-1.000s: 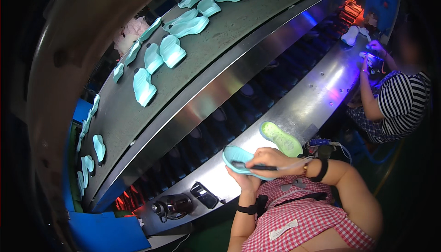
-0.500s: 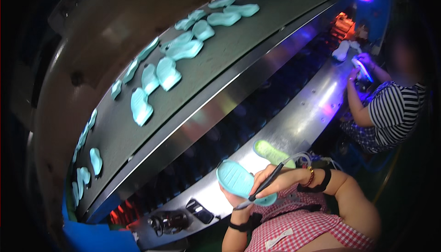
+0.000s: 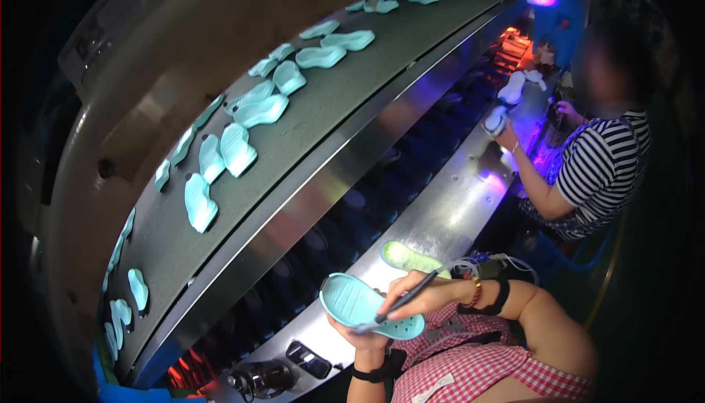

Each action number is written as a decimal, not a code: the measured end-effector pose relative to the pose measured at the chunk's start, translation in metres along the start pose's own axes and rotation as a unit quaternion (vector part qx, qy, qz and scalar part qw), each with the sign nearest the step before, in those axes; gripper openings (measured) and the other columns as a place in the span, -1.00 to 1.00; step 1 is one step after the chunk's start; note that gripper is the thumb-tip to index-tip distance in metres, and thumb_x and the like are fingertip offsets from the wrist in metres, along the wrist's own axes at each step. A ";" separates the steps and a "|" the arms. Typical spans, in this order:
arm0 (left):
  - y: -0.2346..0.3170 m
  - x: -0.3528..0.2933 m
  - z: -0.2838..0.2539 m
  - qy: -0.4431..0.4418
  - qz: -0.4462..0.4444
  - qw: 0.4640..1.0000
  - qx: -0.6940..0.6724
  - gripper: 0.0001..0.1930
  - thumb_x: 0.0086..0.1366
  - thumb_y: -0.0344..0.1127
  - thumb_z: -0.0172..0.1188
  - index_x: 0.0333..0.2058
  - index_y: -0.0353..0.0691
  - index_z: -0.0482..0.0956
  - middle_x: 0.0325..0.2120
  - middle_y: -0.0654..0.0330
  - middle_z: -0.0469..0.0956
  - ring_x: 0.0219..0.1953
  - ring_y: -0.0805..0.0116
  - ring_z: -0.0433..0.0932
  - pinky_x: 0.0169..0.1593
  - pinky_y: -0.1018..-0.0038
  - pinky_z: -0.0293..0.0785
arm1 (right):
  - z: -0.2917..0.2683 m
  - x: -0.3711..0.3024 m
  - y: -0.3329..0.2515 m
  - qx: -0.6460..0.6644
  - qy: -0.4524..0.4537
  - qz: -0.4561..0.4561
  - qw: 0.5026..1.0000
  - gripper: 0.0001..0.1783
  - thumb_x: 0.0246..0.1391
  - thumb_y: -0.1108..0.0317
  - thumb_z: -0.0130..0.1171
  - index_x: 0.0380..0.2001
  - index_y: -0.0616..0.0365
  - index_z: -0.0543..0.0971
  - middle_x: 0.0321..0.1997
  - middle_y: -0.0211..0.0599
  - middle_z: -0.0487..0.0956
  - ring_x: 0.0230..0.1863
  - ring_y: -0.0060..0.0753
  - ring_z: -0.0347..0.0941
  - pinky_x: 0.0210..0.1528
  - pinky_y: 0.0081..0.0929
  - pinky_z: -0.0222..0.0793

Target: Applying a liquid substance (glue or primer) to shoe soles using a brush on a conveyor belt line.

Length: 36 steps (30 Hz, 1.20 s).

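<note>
My left hand (image 3: 360,338) holds a turquoise shoe sole (image 3: 351,302) from below, its inner face tilted upward. Cross grooves mark its broad part, and small holes dot the end nearer my body. Closed around a black-handled brush (image 3: 410,298), my right hand (image 3: 435,302) sits over the sole's right side. The brush's pale tip is low at the sole's near edge; whether it touches cannot be made out. A thin clear tube loops by my right wrist. Just beyond that hand, a yellow-green sole (image 3: 405,255) with a pale rim lies on the metal ledge (image 3: 440,219).
A dark conveyor belt (image 3: 272,150) carries several turquoise soles (image 3: 239,149). Along its near side runs a metal rail (image 3: 308,216). A black phone (image 3: 308,360) and a dark glass-like container (image 3: 264,379) stand left on the ledge. At right, a co-worker (image 3: 602,161) handles a pale shoe piece (image 3: 496,120).
The view has shifted, so most things appear further left. My right hand and brush have swung over the sole, whose holed end now shows more. The co-worker's hands have moved apart.
</note>
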<state>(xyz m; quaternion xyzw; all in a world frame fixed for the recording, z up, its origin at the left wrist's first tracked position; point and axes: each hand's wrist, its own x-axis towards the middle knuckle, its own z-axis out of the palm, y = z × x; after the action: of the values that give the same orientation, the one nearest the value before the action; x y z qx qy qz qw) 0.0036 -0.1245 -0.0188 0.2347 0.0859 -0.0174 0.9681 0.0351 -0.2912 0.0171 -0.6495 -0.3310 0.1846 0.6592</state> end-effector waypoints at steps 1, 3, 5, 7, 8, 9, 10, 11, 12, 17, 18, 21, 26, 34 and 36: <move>0.002 0.005 -0.005 -0.046 -0.014 0.998 -0.033 -0.32 0.14 0.32 -0.35 -0.01 -0.10 0.31 -0.18 0.13 0.46 -0.25 0.08 0.48 -0.13 0.19 0.42 | 0.000 -0.004 -0.006 0.030 -0.038 -0.003 0.999 -0.76 -0.16 0.49 0.22 -0.31 0.25 0.57 -0.37 -0.21 0.55 -0.29 -0.46 0.46 -0.22 -0.60 0.34; 0.005 0.008 -0.005 -0.041 -0.032 0.999 -0.013 -0.31 0.15 0.31 -0.37 -0.01 -0.12 0.30 -0.24 0.11 0.49 -0.30 0.07 0.49 -0.20 0.19 0.44 | -0.009 -0.004 -0.004 0.095 0.016 0.000 0.995 -0.78 -0.17 0.50 0.22 -0.34 0.24 0.58 -0.37 -0.22 0.56 -0.33 -0.47 0.47 -0.24 -0.59 0.35; 0.003 0.008 0.003 -0.022 -0.024 0.999 -0.012 -0.27 0.13 0.35 -0.41 -0.03 -0.16 0.32 -0.28 0.06 0.49 -0.31 0.07 0.49 -0.21 0.20 0.43 | -0.011 -0.003 -0.009 0.118 0.079 0.085 0.986 -0.79 -0.17 0.50 0.23 -0.35 0.24 0.58 -0.37 -0.22 0.56 -0.36 -0.49 0.48 -0.27 -0.62 0.36; -0.001 0.013 0.000 0.003 -0.011 1.000 0.015 -0.20 0.09 0.41 -0.47 -0.08 -0.21 0.34 -0.34 0.00 0.49 -0.33 0.08 0.47 -0.21 0.22 0.41 | -0.011 -0.003 0.004 0.007 0.047 -0.035 0.998 -0.78 -0.18 0.51 0.23 -0.34 0.24 0.58 -0.38 -0.23 0.56 -0.39 -0.53 0.47 -0.32 -0.65 0.37; 0.000 0.014 -0.001 0.007 -0.006 1.000 0.018 -0.20 0.09 0.41 -0.47 -0.08 -0.21 0.34 -0.34 0.00 0.49 -0.33 0.08 0.47 -0.21 0.22 0.41 | -0.010 -0.010 0.003 -0.024 0.006 -0.034 0.999 -0.78 -0.18 0.51 0.23 -0.35 0.24 0.58 -0.39 -0.25 0.56 -0.39 -0.52 0.47 -0.32 -0.64 0.36; 0.001 0.011 -0.003 0.006 0.008 1.000 0.018 -0.20 0.08 0.42 -0.45 -0.09 -0.20 0.34 -0.38 0.00 0.48 -0.37 0.09 0.46 -0.25 0.23 0.41 | -0.012 -0.015 -0.008 0.031 -0.025 -0.014 0.999 -0.78 -0.19 0.52 0.23 -0.35 0.25 0.58 -0.38 -0.24 0.56 -0.37 -0.51 0.47 -0.30 -0.62 0.36; 0.002 0.009 -0.005 0.004 0.021 1.000 0.017 -0.20 0.06 0.44 -0.44 -0.11 -0.20 0.34 -0.42 -0.01 0.46 -0.42 0.11 0.45 -0.29 0.24 0.40 | -0.015 -0.017 -0.016 0.086 -0.056 0.006 0.995 -0.78 -0.19 0.52 0.23 -0.35 0.25 0.58 -0.38 -0.23 0.56 -0.36 -0.49 0.48 -0.28 -0.61 0.36; 0.005 0.011 -0.011 0.002 0.049 0.997 0.052 -0.18 0.06 0.45 -0.46 -0.13 -0.20 0.34 -0.43 0.02 0.45 -0.44 0.14 0.44 -0.31 0.27 0.39 | -0.011 -0.016 -0.009 0.106 0.006 0.005 0.994 -0.77 -0.19 0.53 0.23 -0.35 0.26 0.58 -0.36 -0.21 0.56 -0.34 -0.48 0.48 -0.30 -0.61 0.38; 0.005 0.012 -0.010 0.002 0.046 0.998 0.053 -0.18 0.06 0.45 -0.46 -0.13 -0.20 0.34 -0.43 0.02 0.45 -0.44 0.14 0.44 -0.31 0.27 0.39 | -0.011 -0.013 -0.007 0.062 0.081 0.058 0.993 -0.77 -0.20 0.55 0.23 -0.34 0.24 0.58 -0.35 -0.20 0.56 -0.34 -0.48 0.47 -0.28 -0.60 0.37; 0.014 0.012 -0.003 -0.025 0.137 0.989 0.046 -0.18 0.06 0.44 -0.48 -0.09 -0.19 0.32 -0.45 0.02 0.45 -0.44 0.15 0.45 -0.33 0.28 0.41 | -0.009 -0.024 0.002 0.014 -0.080 -0.048 0.996 -0.79 -0.15 0.50 0.19 -0.34 0.20 0.58 -0.39 -0.26 0.54 -0.32 -0.50 0.45 -0.26 -0.63 0.36; 0.015 0.010 -0.001 -0.021 0.162 0.984 0.064 -0.19 0.07 0.44 -0.47 -0.08 -0.19 0.32 -0.45 0.02 0.46 -0.44 0.15 0.45 -0.33 0.29 0.41 | -0.011 -0.025 0.000 0.016 -0.080 -0.046 0.996 -0.79 -0.15 0.50 0.19 -0.34 0.20 0.58 -0.39 -0.26 0.54 -0.32 -0.50 0.45 -0.26 -0.63 0.36; 0.016 0.011 0.008 -0.005 0.172 0.983 0.065 -0.20 0.08 0.43 -0.46 -0.08 -0.18 0.33 -0.43 0.02 0.46 -0.45 0.15 0.45 -0.34 0.28 0.41 | -0.015 -0.017 0.003 0.029 0.073 0.066 0.995 -0.78 -0.16 0.50 0.21 -0.33 0.18 0.59 -0.37 -0.26 0.54 -0.33 -0.49 0.46 -0.26 -0.66 0.36; 0.027 0.008 0.004 -0.036 0.175 0.979 0.100 -0.12 0.01 0.51 -0.51 -0.05 -0.17 0.30 -0.41 0.03 0.44 -0.44 0.18 0.44 -0.34 0.31 0.40 | -0.016 -0.019 0.005 0.103 -0.046 -0.012 0.994 -0.76 -0.18 0.51 0.21 -0.32 0.20 0.58 -0.31 -0.24 0.54 -0.27 -0.44 0.45 -0.17 -0.58 0.33; 0.002 -0.005 0.005 -0.102 0.016 0.994 0.024 -0.35 0.22 0.13 -0.30 0.15 -0.22 0.06 0.02 -0.05 0.26 -0.02 0.07 0.36 -0.10 0.11 0.40 | 0.009 -0.016 0.013 0.425 0.141 0.092 0.889 -0.81 -0.10 0.52 0.15 -0.32 0.30 0.54 -0.35 -0.28 0.55 -0.31 -0.63 0.41 -0.34 -0.72 0.34; 0.009 -0.004 -0.007 -0.116 -0.022 0.992 0.043 -0.37 0.22 0.09 -0.27 0.14 -0.24 0.07 0.00 -0.07 0.28 -0.05 0.05 0.38 -0.10 0.12 0.40 | -0.004 -0.020 0.000 0.100 0.019 0.062 0.993 -0.80 -0.11 0.51 0.16 -0.32 0.26 0.55 -0.38 -0.30 0.56 -0.36 -0.63 0.43 -0.34 -0.73 0.33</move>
<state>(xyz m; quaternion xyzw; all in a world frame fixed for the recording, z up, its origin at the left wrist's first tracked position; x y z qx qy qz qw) -0.0009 -0.1137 -0.0200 0.2707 -0.0229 -0.0693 0.9599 0.0233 -0.3073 0.0134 -0.6027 -0.2574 0.2450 0.7145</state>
